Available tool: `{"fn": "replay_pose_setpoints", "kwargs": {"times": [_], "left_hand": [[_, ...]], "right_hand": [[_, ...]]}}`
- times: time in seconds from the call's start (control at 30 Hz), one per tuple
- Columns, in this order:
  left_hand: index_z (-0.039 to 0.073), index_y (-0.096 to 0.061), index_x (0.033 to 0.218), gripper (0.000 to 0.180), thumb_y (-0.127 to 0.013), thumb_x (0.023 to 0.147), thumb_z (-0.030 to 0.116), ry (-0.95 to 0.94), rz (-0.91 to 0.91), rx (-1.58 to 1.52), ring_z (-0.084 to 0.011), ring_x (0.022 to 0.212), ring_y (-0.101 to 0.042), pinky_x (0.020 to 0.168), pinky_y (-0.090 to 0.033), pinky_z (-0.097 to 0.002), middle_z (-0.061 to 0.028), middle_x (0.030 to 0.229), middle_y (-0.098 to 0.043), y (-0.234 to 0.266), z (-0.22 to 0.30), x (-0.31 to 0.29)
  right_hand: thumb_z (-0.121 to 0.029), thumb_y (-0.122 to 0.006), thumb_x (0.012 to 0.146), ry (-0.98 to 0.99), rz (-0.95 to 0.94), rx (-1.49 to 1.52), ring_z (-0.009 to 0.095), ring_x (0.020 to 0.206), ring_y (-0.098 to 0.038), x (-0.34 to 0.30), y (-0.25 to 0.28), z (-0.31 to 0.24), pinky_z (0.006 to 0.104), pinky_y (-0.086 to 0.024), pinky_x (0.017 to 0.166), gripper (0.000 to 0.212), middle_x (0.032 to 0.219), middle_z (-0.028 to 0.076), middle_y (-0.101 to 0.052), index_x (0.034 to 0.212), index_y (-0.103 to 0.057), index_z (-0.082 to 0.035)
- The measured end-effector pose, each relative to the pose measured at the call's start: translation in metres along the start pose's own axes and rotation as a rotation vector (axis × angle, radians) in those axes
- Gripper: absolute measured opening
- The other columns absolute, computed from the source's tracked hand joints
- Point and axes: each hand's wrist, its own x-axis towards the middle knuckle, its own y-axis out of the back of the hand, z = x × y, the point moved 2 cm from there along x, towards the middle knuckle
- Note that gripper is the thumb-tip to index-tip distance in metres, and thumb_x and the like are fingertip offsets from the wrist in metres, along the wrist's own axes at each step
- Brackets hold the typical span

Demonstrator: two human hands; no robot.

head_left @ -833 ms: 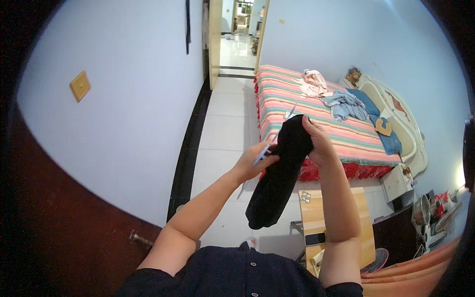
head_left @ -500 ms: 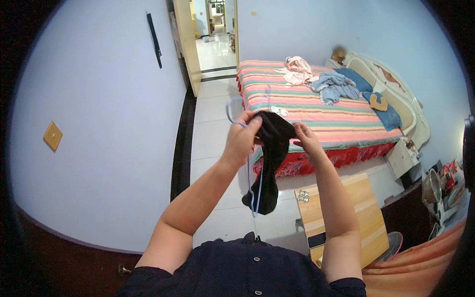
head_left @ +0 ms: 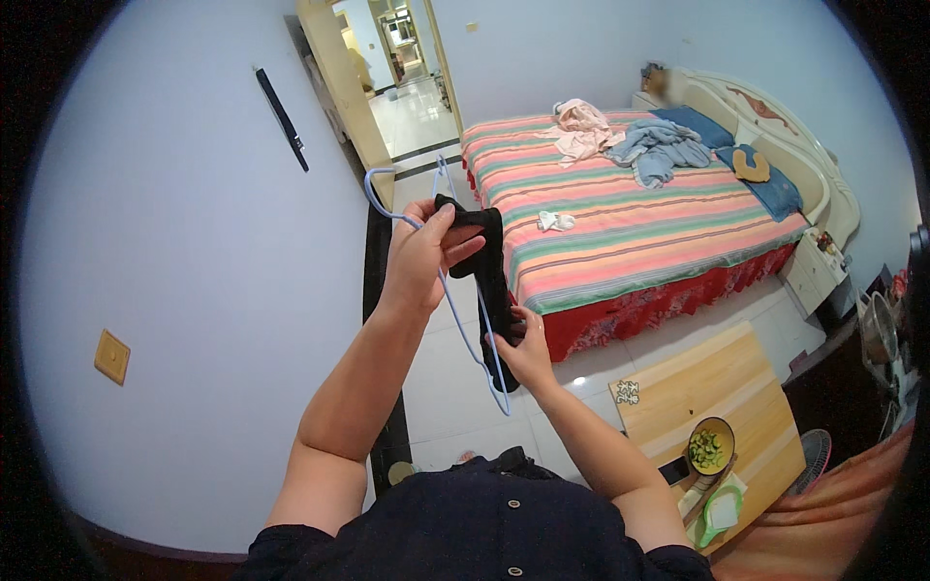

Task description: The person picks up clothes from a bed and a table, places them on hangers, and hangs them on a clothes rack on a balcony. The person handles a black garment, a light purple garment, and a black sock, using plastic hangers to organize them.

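Observation:
In front of me, my left hand (head_left: 418,254) grips a light blue wire hanger (head_left: 456,310) near its hook, together with the upper end of a narrow black cloth garment (head_left: 492,254), long like a sock. The garment bends over at the top and hangs down beside the hanger's long side. Lower down, my right hand (head_left: 525,351) has its fingers closed on the hanging part; some fingertips are hidden behind the cloth. The hanger is tilted, its hook pointing up and left.
Beyond stands a striped bed (head_left: 620,228) with a pink garment (head_left: 584,131), a blue garment (head_left: 659,153) and a small white cloth (head_left: 555,221). At lower right, a wooden table (head_left: 717,378) holds a bowl of food (head_left: 710,446), a phone (head_left: 673,471) and a green dish (head_left: 721,513).
My left hand has moved left with the hanger. My right hand has slid down from the garment's upper part to its lower part. The view has shifted, showing more of the table.

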Motion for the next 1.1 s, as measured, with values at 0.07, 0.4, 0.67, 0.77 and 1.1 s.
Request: {"fn": "replay_pose_setpoints", "kwargs": {"times": [0.07,0.4,0.67,0.77,1.1], "left_hand": [[0.004,-0.044,0.1,0.016,-0.048,0.088,0.013,0.016,0.009,-0.008,-0.0202,0.08,-0.062,0.065,-0.054,-0.0287,-0.0084,0.089,-0.058,0.014,0.004,0.009],[0.008,-0.047,0.093,0.014,-0.05,0.087,0.019,0.031,0.062,0.368,-0.0055,0.055,-0.047,0.042,-0.031,-0.0167,0.0001,0.071,-0.052,0.122,0.034,0.054],[0.008,-0.048,0.091,0.012,-0.051,0.087,0.018,0.09,0.115,0.221,-0.0022,0.044,-0.036,0.036,-0.025,-0.0154,0.0027,0.065,-0.049,0.174,0.041,0.075],[0.007,-0.048,0.093,0.013,-0.051,0.086,0.018,0.096,0.125,0.235,-0.0024,0.044,-0.036,0.036,-0.025,-0.0157,0.002,0.067,-0.049,0.176,0.04,0.077],[0.01,-0.047,0.091,0.012,-0.051,0.087,0.02,0.153,0.053,0.341,-0.0029,0.055,-0.039,0.041,-0.025,-0.0171,0.0024,0.073,-0.049,0.195,0.027,0.073]], "right_hand": [[-0.017,-0.063,0.077,-0.087,0.048,0.032,0.023,0.082,-0.057,0.023,-0.012,0.013,0.0306,-0.046,0.07,0.035,0.093,0.014,-0.056,0.105,-0.05,0.0],[-0.02,-0.047,0.089,-0.125,0.069,0.342,0.014,0.076,-0.053,0.091,0.023,0.029,0.0268,-0.042,0.07,0.023,0.082,0.007,-0.06,0.095,-0.052,0.001],[-0.001,-0.052,0.07,0.482,-0.336,-0.894,0.031,0.094,-0.049,0.103,0.05,-0.057,0.041,-0.046,0.077,0.039,0.101,0.012,-0.045,0.107,-0.045,-0.01],[-0.004,-0.052,0.071,0.872,-0.398,-1.014,0.03,0.094,-0.049,0.093,0.059,-0.055,0.0417,-0.045,0.08,0.047,0.1,0.011,-0.045,0.116,-0.043,-0.016],[-0.004,-0.052,0.069,0.169,-0.127,-0.999,0.034,0.077,-0.057,0.107,0.062,-0.025,0.0439,-0.048,0.06,0.032,0.106,0.009,-0.049,0.1,-0.054,-0.008]]}}
